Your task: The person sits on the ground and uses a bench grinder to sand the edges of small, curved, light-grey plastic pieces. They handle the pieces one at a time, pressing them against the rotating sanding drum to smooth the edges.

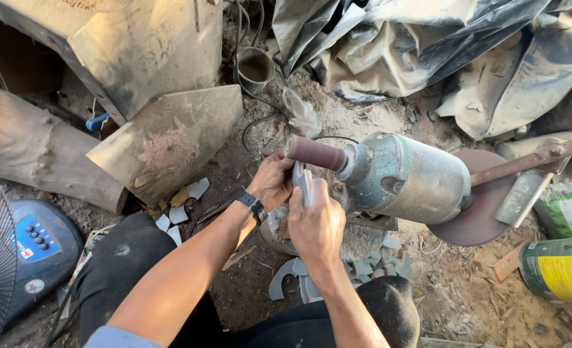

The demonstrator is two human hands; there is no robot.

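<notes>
My left hand (272, 182) and my right hand (316, 222) together grip a small flat grey piece (303, 182) and press it up against a reddish-brown sanding drum (314, 153). The drum sticks out from the left end of a dusty grey-green motor (405, 177). A black watch sits on my left wrist (254, 205). The far end of the motor carries a dark round sanding disc (479, 216). Most of the grey piece is hidden between my fingers.
Several cut grey offcuts (357, 270) lie on the dirt below the motor, more (183, 209) near my left knee. A log (38, 151) and metal sheets (163, 138) stand at left, a fan base (34, 248) at lower left, a green can (560, 270) at right, plastic sheeting (428, 48) behind.
</notes>
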